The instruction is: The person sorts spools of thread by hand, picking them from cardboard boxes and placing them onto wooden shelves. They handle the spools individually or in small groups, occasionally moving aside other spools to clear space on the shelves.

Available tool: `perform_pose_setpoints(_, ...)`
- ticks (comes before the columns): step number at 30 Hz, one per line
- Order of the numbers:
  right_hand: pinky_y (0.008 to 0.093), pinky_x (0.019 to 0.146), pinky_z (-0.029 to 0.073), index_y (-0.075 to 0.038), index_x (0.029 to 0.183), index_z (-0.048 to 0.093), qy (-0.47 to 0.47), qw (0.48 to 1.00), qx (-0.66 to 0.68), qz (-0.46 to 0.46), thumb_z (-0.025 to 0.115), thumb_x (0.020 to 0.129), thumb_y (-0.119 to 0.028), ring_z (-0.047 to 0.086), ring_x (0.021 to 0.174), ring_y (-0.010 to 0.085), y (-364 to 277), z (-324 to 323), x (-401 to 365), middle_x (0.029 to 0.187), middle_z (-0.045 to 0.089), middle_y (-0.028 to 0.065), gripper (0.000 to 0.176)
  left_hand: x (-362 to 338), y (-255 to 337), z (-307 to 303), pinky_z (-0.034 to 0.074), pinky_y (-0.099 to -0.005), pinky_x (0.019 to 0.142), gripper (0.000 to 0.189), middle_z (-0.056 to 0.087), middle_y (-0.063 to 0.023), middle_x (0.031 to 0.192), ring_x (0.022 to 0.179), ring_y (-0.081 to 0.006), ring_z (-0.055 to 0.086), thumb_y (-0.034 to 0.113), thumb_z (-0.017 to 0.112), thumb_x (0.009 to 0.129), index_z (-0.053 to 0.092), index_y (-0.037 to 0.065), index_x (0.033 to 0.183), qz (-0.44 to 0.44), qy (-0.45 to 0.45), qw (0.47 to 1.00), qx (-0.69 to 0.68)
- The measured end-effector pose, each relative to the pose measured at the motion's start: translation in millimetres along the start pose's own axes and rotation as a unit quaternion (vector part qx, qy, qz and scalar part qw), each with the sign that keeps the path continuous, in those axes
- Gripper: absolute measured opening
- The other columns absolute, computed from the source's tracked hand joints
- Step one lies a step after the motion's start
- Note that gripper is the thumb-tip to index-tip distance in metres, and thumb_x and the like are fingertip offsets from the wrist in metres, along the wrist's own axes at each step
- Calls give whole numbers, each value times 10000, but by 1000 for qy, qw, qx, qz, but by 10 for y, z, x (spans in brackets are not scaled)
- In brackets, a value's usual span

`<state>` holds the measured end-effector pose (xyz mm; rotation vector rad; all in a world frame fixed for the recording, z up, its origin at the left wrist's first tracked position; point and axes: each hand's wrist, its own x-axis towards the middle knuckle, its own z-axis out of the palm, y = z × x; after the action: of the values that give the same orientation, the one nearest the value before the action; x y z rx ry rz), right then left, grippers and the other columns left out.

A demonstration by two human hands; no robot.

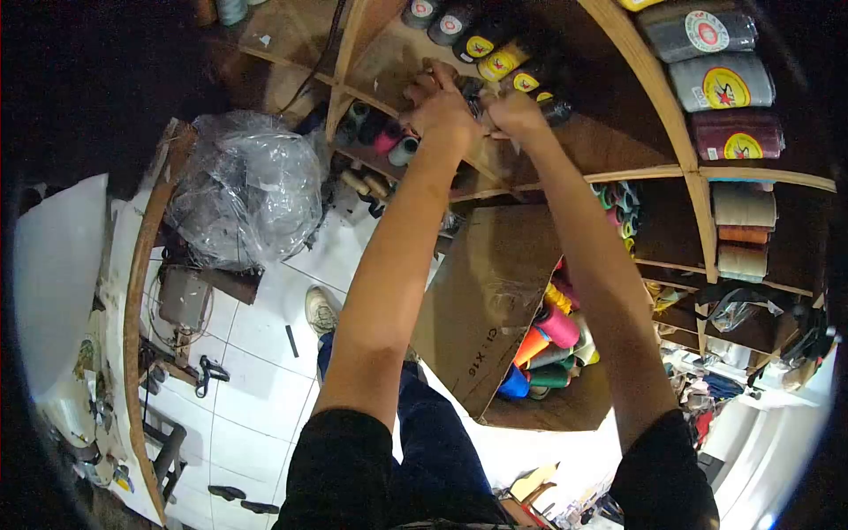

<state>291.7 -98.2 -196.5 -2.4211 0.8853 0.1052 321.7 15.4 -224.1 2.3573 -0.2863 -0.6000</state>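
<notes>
Both arms reach up into a wooden shelf compartment. My left hand point(442, 108) has its fingers bent around the side of a small dark, shiny item point(474, 95), whose kind I cannot make out. From the other side my right hand point(515, 113) is closed in a pinch at the same item, with a bit of pale, film-like material below its fingers. Just behind the hands lies a row of wrapped thread spools, among them a yellow-labelled spool point(502, 62). Lower left of my left hand stand several cones, including a pink thread cone point(387, 137).
Under my arms, an open cardboard box point(477, 309) holds colourful thread cones point(556, 327). A clear plastic bag point(252, 190) bulges at left. More wrapped spools point(724, 84) fill the right shelf. A wooden edge point(137, 291) runs along the left above white floor tiles point(256, 389).
</notes>
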Motion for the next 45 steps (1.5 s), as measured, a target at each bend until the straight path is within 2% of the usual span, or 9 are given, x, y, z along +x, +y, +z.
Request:
perform_pose_setpoints(2,382,679,547,13,988,634,74,987,-129,-54,600,830,-396,666,864,267,26,95,163,938,657,199,440,13,-10,-36,381,-597,950,1317,143,-205,1494,1358,-390,218,486,823,586,-85,78,1449,7,-21,1000,9)
perform_pose_setpoints(9,239,561,476,-40,921,652,-72,973,193,105,629,795,-328,563,646,122,52,179,304,779,624,48,315,81,-42,-35,342,-624,990,1374,65,-209,1505,1387,-401,102,584,816,532,-77,90,1452,17,-60,997,36)
perform_pose_setpoints(10,249,528,462,-61,929,649,-125,953,275,-17,688,730,-332,563,651,109,168,106,279,784,622,31,338,50,-14,-111,343,-621,991,1380,55,-209,1506,1389,-399,97,582,818,529,-80,86,1451,14,-77,996,50)
perform_pose_setpoints(13,198,483,417,-73,909,617,-101,975,194,25,679,762,-231,530,607,62,-53,-81,193,752,589,13,225,290,-115,66,351,-607,993,1375,43,-196,1512,1392,-397,81,586,812,538,-86,81,1450,29,-93,995,5)
perform_pose_setpoints(18,336,768,485,7,1025,619,33,967,-135,-213,739,685,-340,627,837,228,556,-460,800,873,655,101,500,588,-263,237,270,-592,1046,1196,-33,-197,1519,1398,-388,77,483,733,709,-122,102,1454,45,-65,996,47)
perform_pose_setpoints(22,338,811,472,35,1027,623,-2,963,-264,-59,745,653,-444,628,911,266,-42,-852,250,948,656,199,620,243,-216,-40,167,-582,1096,1029,-78,-198,1522,1399,-396,71,366,649,797,-89,104,1464,16,-53,997,-44)
perform_pose_setpoints(28,365,795,464,-20,1051,632,8,962,-270,-28,733,682,-451,635,908,284,224,-751,469,982,658,180,576,380,-340,318,460,-496,892,836,326,-246,1396,1281,-416,336,127,630,778,125,-7,1431,119,176,976,57)
perform_pose_setpoints(39,409,773,475,-29,1078,620,65,950,-306,-16,668,716,-529,639,919,337,42,-640,189,981,656,192,619,88,-418,66,482,-487,833,473,578,-253,1058,979,-427,577,97,613,757,457,12,1196,210,145,963,-91)
perform_pose_setpoints(45,428,810,478,-41,1168,564,139,926,-247,-250,696,742,-288,619,941,370,-144,-603,-48,979,648,202,510,-61,-157,-139,482,-466,829,617,635,-222,1008,973,-403,596,250,751,691,455,9,1176,214,153,954,-144)
